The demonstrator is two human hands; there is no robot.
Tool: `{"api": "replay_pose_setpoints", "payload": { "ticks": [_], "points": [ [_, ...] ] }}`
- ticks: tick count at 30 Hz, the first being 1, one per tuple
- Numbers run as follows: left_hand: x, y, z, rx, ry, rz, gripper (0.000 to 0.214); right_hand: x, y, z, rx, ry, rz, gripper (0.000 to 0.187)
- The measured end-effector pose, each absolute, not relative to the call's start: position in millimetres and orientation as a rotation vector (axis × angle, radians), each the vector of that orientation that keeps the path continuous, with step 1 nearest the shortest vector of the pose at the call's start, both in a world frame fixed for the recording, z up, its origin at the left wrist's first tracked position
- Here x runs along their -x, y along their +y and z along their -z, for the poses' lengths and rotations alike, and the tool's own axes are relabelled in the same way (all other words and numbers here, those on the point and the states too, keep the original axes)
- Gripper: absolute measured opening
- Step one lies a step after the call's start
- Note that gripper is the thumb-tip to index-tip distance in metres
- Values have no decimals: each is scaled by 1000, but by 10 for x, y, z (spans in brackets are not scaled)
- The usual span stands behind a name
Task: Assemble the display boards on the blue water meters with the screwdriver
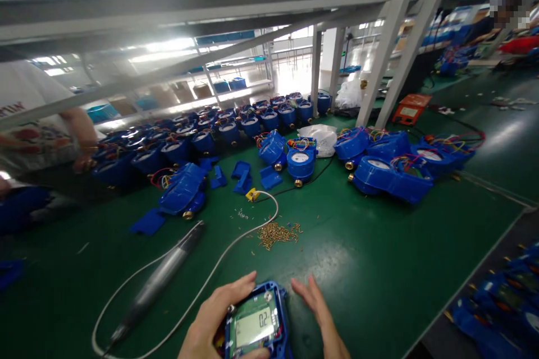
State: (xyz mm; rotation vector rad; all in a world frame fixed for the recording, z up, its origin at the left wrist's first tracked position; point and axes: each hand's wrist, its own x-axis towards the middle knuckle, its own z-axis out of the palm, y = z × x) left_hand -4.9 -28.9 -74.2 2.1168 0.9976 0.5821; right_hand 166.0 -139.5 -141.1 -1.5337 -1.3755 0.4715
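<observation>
My left hand (214,320) is wrapped round the left side of a blue meter unit (257,322) at the bottom middle; its grey screen shows digits and faces up. My right hand (322,317) lies beside the unit's right edge, fingers stretched out flat and together, holding nothing. An electric screwdriver (162,277) with a white cord lies on the green table (357,258) to the left of my hands. A small heap of brass screws (275,234) sits just beyond the unit.
Many blue meters (219,134) stand in rows further back, with loose blue covers (242,174) and a group of meters (391,168) at right. Another person's arm (82,137) is at the far left. White shelf posts (396,39) rise at the back right.
</observation>
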Motion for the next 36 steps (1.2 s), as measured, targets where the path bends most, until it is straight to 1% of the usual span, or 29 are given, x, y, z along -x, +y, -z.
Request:
{"api": "replay_pose_setpoints", "payload": {
  "ticks": [3, 4, 6, 9, 11, 15, 21, 26, 30, 36],
  "points": [
    [37, -288, 773, -2142, 953, -521, 57, -1805, -1210, 1224, 1334, -1512, -672, 88],
    [23, -300, 769, -2117, 966, -539, 56, -1843, -1143, 1148, 1269, -1576, -746, 87],
    [-4, -329, 725, -2034, 1014, -581, 53, -1898, -1031, 1011, 1197, -1620, -891, 76],
    [6, -333, 594, -1926, 935, -546, 61, -1943, -962, 887, 1160, -1558, -1003, 62],
    [53, -298, 508, -1875, 826, -467, 60, -1963, -968, 854, 1151, -1529, -1036, 58],
    [142, -227, 451, -1700, 756, -336, 47, -1999, -983, 836, 1186, -1521, -1083, 57],
    [105, -263, 549, -1474, 742, -461, 39, -2003, -920, 846, 1140, -1512, -1156, 62],
    [103, -261, 563, -1386, 713, -436, 40, -2002, -875, 835, 1123, -1496, -1190, 64],
    [155, -233, 533, -1446, 669, -378, 42, -2008, -851, 808, 1144, -1475, -1227, 61],
    [149, -241, 535, -1877, 774, -340, 57, -1984, -832, 783, 1173, -1468, -1154, 60]
  ]
}}
